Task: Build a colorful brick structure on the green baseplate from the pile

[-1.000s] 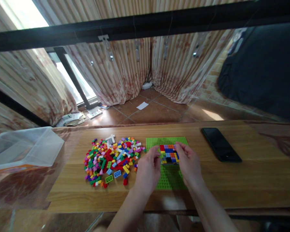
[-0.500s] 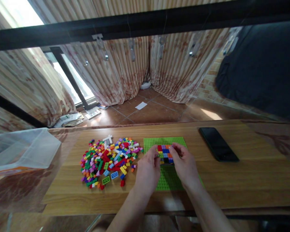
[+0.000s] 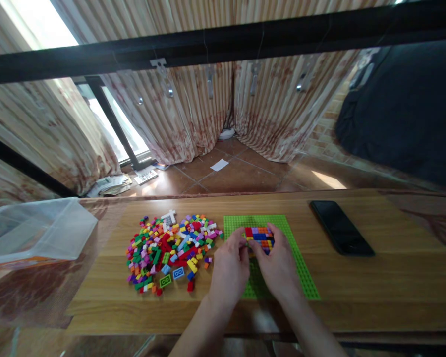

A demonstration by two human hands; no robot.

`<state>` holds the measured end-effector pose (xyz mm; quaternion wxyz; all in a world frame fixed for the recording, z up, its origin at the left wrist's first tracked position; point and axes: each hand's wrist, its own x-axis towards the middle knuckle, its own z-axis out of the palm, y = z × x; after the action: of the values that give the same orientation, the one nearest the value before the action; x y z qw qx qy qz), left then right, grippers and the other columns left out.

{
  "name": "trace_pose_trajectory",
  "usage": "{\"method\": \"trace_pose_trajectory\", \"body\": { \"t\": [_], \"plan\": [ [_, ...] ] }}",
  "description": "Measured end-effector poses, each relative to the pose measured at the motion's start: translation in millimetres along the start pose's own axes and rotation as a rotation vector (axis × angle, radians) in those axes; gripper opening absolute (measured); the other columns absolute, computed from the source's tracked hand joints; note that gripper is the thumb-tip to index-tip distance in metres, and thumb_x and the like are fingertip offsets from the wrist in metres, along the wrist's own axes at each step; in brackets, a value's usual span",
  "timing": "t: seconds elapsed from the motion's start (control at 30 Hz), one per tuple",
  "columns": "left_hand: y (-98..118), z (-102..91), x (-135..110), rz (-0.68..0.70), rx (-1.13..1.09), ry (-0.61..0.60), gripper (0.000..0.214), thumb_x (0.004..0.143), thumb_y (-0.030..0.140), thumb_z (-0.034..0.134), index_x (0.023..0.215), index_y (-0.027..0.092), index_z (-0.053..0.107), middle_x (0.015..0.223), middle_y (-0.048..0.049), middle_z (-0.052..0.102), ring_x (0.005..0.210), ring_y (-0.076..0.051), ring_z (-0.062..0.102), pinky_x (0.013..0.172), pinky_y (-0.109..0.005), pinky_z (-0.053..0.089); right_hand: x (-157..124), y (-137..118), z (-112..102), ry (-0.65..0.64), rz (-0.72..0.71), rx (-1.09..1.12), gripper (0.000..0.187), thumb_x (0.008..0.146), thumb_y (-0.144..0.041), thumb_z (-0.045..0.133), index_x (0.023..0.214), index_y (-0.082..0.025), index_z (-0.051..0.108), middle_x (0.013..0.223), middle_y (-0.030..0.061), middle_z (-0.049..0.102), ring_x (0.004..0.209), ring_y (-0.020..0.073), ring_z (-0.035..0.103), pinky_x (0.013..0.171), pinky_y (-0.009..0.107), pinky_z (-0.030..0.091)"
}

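Note:
A small multicoloured block of toy building bricks (image 3: 259, 233) is held between my two hands over the green baseplate (image 3: 301, 267). My left hand (image 3: 232, 263) has its fingers closed on the block's left side. Around the right side curl the fingers of my right hand (image 3: 278, 260), with its thumb lying across the front of the bricks. Parts of the block are covered by my fingers. Left of the baseplate spreads a heap of loose bricks (image 3: 167, 250) in many colours.
On the right of the wooden table (image 3: 394, 277) lies a black phone (image 3: 340, 228). A translucent plastic bin (image 3: 37, 230) stands at the left end. A dark bar (image 3: 215, 42) crosses above, before striped curtains (image 3: 186, 114).
My right thumb has moved left and down across the block, hiding more of it. The whole view has shifted slightly, and both hands keep hold of the bricks.

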<state>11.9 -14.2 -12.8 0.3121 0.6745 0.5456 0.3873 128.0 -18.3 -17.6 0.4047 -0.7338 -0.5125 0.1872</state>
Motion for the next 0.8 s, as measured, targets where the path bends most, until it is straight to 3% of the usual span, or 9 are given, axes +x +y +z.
{"method": "trace_pose_trajectory", "body": {
  "t": [0.17, 0.4, 0.6, 0.8],
  "plan": [
    [-1, 0.5, -3, -0.005, -0.01, -0.004, 0.042, 0.081, 0.004, 0.051, 0.12, 0.019, 0.054, 0.099, -0.0056, 0.071, 0.092, -0.017, 0.067, 0.086, -0.033, 0.054, -3, 3, 5, 0.039, 0.003, 0.043, 0.066, 0.078, -0.049, 0.056, 0.131, -0.011, 0.046, 0.127, 0.02, 0.055, 0.119, 0.0345, 0.049, 0.097, 0.051, 0.04],
    [3, -8.3, -3, 0.009, 0.011, -0.012, 0.038, 0.082, 0.006, 0.051, 0.117, 0.018, 0.054, 0.095, -0.0053, 0.07, 0.087, -0.017, 0.067, 0.08, -0.031, 0.054, 3, 10, 1, -0.027, 0.081, 0.144, 0.073, 0.074, -0.053, 0.062, 0.131, -0.01, 0.047, 0.13, 0.0204, 0.054, 0.121, 0.0334, 0.05, 0.102, 0.051, 0.037],
    [1, -36.8, 3, -0.051, 0.022, 0.088, 0.029, 0.084, 0.009, 0.051, 0.11, 0.018, 0.059, 0.089, -0.0041, 0.071, 0.077, -0.015, 0.068, 0.07, -0.026, 0.053, 13, 17, -2, 0.012, 0.28, 0.551, 0.065, 0.075, -0.056, 0.061, 0.123, -0.013, 0.051, 0.113, 0.0146, 0.064, 0.099, 0.0255, 0.064, 0.09, 0.042, 0.051],
    [-14, -74.8, 11, -0.167, 0.145, 0.179, 0.025, 0.083, 0.013, 0.054, 0.105, 0.018, 0.065, 0.088, -0.0047, 0.074, 0.079, -0.017, 0.069, 0.074, -0.028, 0.053, 13, 19, 2, 0.063, 0.267, 0.577, 0.053, 0.076, -0.053, 0.063, 0.114, -0.016, 0.059, 0.1, 0.01, 0.068, 0.089, 0.0234, 0.067, 0.082, 0.04, 0.054]
  ]
}}
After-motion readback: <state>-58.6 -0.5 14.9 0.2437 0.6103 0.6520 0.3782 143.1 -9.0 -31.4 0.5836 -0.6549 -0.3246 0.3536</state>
